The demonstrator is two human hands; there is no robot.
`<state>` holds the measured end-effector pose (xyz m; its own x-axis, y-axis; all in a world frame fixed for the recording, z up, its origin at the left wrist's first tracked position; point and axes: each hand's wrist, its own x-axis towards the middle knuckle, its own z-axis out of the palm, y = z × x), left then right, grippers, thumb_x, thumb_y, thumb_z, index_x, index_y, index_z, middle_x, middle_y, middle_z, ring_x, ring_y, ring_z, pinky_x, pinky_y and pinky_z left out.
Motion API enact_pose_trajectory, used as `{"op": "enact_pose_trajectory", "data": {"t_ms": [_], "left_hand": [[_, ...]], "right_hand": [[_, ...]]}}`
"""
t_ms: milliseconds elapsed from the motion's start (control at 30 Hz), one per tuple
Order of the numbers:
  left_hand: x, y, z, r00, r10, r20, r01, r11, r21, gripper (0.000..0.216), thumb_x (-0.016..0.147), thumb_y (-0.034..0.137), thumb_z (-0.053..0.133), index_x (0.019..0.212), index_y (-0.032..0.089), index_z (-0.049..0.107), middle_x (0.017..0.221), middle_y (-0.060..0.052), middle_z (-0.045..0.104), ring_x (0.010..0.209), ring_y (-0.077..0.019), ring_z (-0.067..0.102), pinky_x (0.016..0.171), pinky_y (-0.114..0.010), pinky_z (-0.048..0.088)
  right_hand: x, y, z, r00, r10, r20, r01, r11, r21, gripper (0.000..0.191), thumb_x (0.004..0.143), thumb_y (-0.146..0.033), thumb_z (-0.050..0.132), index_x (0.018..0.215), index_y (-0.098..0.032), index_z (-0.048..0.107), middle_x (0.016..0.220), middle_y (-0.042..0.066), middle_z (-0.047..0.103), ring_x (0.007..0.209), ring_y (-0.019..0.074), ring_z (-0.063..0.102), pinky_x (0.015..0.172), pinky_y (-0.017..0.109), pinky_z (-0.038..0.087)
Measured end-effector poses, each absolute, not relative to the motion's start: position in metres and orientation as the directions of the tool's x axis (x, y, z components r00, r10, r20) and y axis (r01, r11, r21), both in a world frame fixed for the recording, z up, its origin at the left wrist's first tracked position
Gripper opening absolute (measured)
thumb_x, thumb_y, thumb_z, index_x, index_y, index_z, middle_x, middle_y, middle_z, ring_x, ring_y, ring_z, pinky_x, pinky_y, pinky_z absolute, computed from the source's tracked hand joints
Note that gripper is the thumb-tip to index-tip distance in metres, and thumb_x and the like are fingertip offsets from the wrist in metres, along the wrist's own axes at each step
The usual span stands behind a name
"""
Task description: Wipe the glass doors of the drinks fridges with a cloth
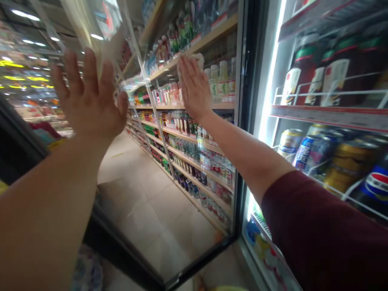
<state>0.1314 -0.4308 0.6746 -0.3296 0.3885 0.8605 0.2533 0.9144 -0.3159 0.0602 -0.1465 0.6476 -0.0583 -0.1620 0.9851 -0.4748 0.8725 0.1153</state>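
Note:
A glass fridge door (157, 210) stands swung open in front of me. My left hand (89, 95) lies flat on the pane at the upper left, fingers spread and empty. My right hand (194, 87) presses a white cloth (198, 60) against the glass higher up near the door's hinge side; the cloth shows only above the fingertips. A dark red sleeve (318, 234) covers my right upper arm.
The lit fridge interior at the right holds dark bottles (303, 68) on an upper shelf and drink cans (315, 151) below. Through the glass I see a tiled aisle floor (145, 202) and long store shelves (194, 161) of bottles. The door's black frame (194, 264) runs along the bottom.

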Motion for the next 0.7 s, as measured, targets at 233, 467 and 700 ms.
{"op": "enact_pose_trajectory", "data": {"t_ms": [233,467,700], "left_hand": [[0.125,-0.435,0.678,-0.377,0.355,0.855,0.225,0.931,-0.287,0.114,0.094,0.091,0.015,0.166,0.003,0.015,0.178,-0.013,-0.008,0.159,-0.0431,-0.022,0.119,-0.069,-0.024],[0.125,-0.436,0.684,-0.444,0.273,0.853,0.123,0.962,-0.244,0.127,0.082,0.093,0.049,0.168,0.007,0.011,0.178,-0.01,-0.012,0.16,-0.0395,-0.023,0.123,-0.065,-0.023],[0.163,-0.442,0.573,-0.265,0.5,0.825,0.205,0.865,-0.458,0.083,0.101,0.056,0.054,0.17,0.024,0.021,0.177,-0.007,0.016,0.166,-0.0303,0.003,0.132,-0.062,0.008]], "right_hand": [[0.047,-0.129,0.648,0.062,-0.409,0.91,-0.531,0.759,0.377,0.056,0.108,-0.028,0.025,0.159,-0.029,0.047,0.165,-0.007,0.044,0.159,0.0165,0.036,0.132,0.042,0.033],[0.048,-0.122,0.64,-0.039,-0.19,0.981,-0.428,0.891,0.155,0.056,0.11,-0.029,0.025,0.163,-0.021,0.042,0.17,0.0,0.037,0.162,0.0174,0.029,0.134,0.04,0.031],[0.057,-0.132,0.603,-0.059,-0.141,0.988,-0.452,0.887,0.1,0.057,0.109,-0.024,0.023,0.162,-0.017,0.043,0.17,0.004,0.038,0.162,0.0204,0.029,0.134,0.044,0.032]]}}
